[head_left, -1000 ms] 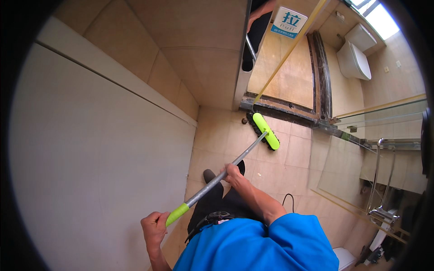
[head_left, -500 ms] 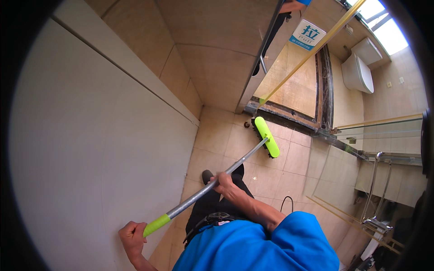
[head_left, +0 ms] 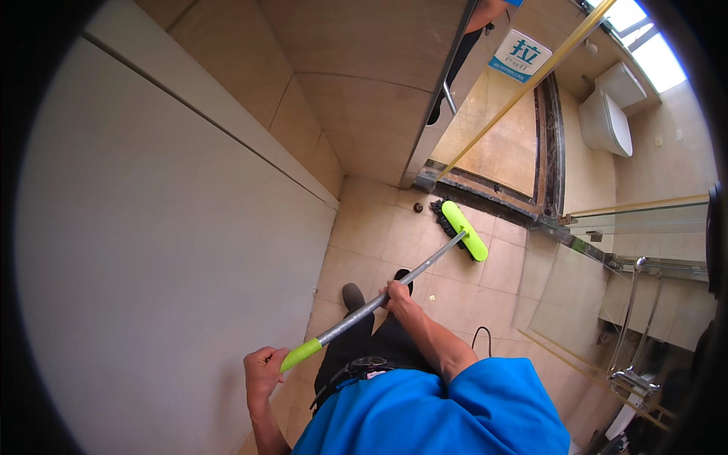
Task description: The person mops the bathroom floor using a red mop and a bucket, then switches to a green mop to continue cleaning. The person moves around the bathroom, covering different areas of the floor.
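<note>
A mop (head_left: pixel 350 313) with a grey metal pole slants from the lower left up to the right across my body. My left hand (head_left: pixel 265 369) is closed round the end of its green grip. Farther along, my right hand (head_left: pixel 396 295) wraps round the bare pole. The bright green mop head (head_left: pixel 464 230) lies on the tiled floor (head_left: pixel 379 250), its dark shaggy fringe showing along the left side. A small dark round thing (head_left: pixel 418 207) is on the floor to the left of the mop head, apart from it.
A pale panel (head_left: pixel 167 250) rises along my left. Ahead, a dark stone threshold (head_left: pixel 485 199) edges the shower area beside a glass door with a sign (head_left: pixel 520 56). A white toilet (head_left: pixel 607 125) stands far right. Nearer on the right is a glass door with a metal handle (head_left: pixel 626 318).
Both hands have moved right and slightly up with the mop. The mop head has shifted a little to the right across the floor, and more of its fringe shows.
</note>
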Available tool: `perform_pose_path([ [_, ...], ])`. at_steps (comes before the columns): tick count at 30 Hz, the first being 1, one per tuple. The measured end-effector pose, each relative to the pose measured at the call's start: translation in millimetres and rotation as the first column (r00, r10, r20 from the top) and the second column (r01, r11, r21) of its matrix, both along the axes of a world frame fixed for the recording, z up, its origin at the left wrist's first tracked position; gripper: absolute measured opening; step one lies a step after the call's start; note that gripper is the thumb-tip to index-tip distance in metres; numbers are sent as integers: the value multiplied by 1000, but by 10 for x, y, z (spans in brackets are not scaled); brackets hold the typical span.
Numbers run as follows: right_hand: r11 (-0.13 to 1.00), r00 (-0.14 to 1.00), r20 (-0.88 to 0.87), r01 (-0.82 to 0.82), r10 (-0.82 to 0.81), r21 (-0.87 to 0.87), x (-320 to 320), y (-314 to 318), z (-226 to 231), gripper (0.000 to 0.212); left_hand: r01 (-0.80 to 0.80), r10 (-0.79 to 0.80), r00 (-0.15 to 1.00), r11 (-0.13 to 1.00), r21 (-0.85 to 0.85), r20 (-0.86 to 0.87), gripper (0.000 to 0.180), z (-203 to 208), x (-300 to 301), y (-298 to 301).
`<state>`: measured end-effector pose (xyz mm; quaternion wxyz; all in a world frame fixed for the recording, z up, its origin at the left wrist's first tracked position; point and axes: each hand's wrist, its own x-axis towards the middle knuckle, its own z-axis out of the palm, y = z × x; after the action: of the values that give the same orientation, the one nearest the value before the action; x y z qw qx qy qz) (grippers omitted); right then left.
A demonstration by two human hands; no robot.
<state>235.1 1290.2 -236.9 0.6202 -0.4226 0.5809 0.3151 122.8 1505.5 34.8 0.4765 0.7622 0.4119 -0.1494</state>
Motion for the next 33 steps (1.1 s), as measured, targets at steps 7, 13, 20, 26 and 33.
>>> perform_pose_path([
  [7, 952, 944, -132, 306, -301, 17, -110, -223, -88, 4, -42, 40, 996, 999, 18, 75, 14, 108, 101, -66],
  [13, 882, 910, -156, 412, -384, 228, -193, 245, 603, 5, -20, -8, 984, 988, 155, 178, 10, 683, 102, 313],
  [20, 788, 883, -164, 467, -440, 402, -39, 98, 69, 9, 136, -176, 967, 968, 210, 185, 7, 561, 456, -152],
  [26, 776, 817, 23, 538, -576, 328, 48, -554, -261, 12, 407, -434, 885, 897, 172, 169, 6, 71, 654, -471],
  [33, 877, 877, 6, 481, -481, -1, 217, -1167, -242, 19, 673, -679, 650, 723, 157, 341, 27, -206, 629, -964],
])
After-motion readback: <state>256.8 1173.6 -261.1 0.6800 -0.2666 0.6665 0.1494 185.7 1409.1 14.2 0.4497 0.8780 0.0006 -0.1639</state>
